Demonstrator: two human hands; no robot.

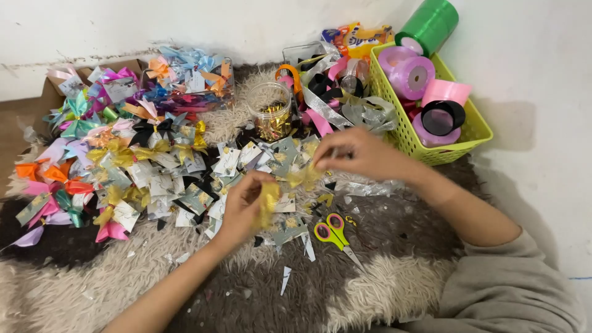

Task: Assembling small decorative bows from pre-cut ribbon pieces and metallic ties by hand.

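Ribbon (269, 200), gold and thin, sits pinched in your left hand (243, 206), just left of the scissors (333, 233). Your right hand (357, 154), above the scissors, nips another gold strip (306, 177) between its fingertips. It looks feather-light, limp and slick, and would probably crease easily, so grip it near the end, flat between thumb and finger. Your fingers hide how it is folded, and both hands blur slightly. Beyond the scissors, the bow pile (123, 148) overlaps too thickly to separate.
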